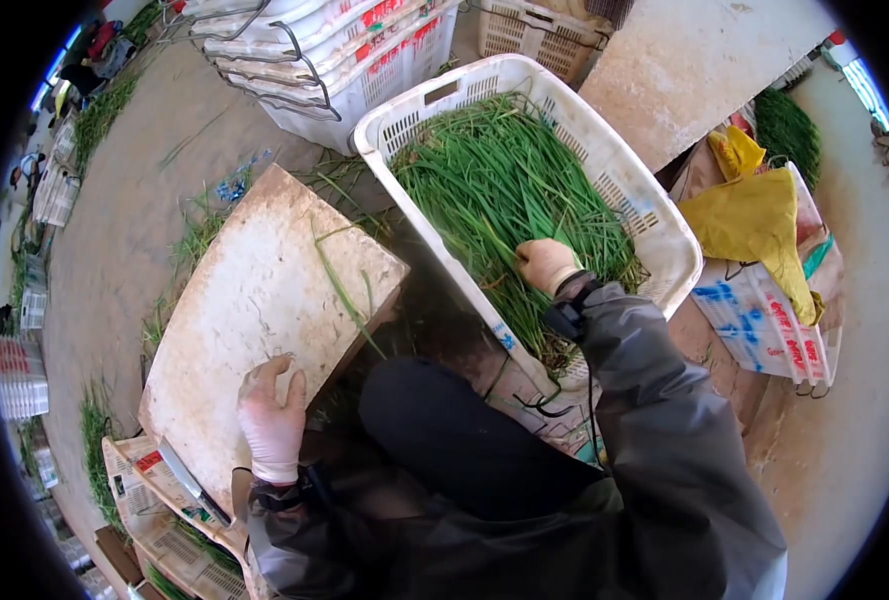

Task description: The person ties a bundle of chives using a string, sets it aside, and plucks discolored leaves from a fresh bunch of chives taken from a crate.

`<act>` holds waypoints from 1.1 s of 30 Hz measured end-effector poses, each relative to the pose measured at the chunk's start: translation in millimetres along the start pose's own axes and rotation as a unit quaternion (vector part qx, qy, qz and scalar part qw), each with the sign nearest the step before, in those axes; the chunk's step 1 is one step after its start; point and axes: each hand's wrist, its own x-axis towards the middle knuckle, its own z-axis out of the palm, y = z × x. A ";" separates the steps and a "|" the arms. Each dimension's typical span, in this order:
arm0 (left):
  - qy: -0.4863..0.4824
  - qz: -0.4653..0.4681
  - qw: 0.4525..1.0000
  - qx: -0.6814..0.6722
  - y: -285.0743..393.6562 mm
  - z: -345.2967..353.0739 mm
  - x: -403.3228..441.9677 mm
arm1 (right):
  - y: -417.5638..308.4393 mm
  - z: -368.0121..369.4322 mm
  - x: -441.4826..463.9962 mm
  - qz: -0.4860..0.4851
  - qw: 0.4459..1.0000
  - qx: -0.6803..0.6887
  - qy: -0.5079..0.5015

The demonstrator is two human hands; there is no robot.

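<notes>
Long green stalks [504,180] fill a white plastic crate [664,215] in front of me. My right hand [546,265], in a pale glove, is closed on some of the stalks at the crate's near side. My left hand [272,415], also gloved, is held over the near edge of a worn whitish board [264,270], its fingers apart and nothing in them. A few loose stalks [339,285] lie across the board's right side. At the board's lower left corner rests a knife [186,475] with a dark handle.
Stacked white crates [394,80] with wire handles stand beyond the board. A yellow cloth [749,225] lies over a crate [764,320] on the right. Another board [699,70] leans at the upper right. More crates [164,540] are at the lower left.
</notes>
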 end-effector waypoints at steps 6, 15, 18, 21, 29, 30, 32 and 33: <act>0.000 0.001 1.000 -0.002 0.8 -1.6 -0.5 | 64.5 -59.9 -1.5 0.076 0.991 -0.012 0.109; -0.007 0.004 1.000 0.005 3.8 -1.0 -1.3 | 106.3 -26.5 -40.9 0.158 0.973 -0.100 -0.138; -0.008 0.006 1.000 0.003 4.5 1.2 -0.7 | 112.2 -2.4 -30.9 0.186 0.969 -0.093 -0.136; -0.003 0.005 1.000 -0.002 4.4 -0.7 -1.3 | 115.0 -3.9 -24.8 0.176 0.971 -0.112 -0.115; -0.001 0.012 1.000 -0.006 6.2 -1.8 -1.8 | 94.7 -88.1 -32.2 0.107 0.988 0.112 -0.003; 0.000 0.010 1.000 -0.008 6.3 -2.4 -2.0 | 91.7 -98.7 -34.9 0.091 0.965 0.247 -0.002; 0.002 0.007 1.000 -0.013 6.0 -3.1 -2.7 | 80.0 -105.3 -46.3 0.034 0.922 0.385 -0.001; 0.006 0.008 1.000 -0.014 5.3 -3.7 -2.8 | 74.4 -104.2 -51.0 0.004 0.892 0.451 -0.001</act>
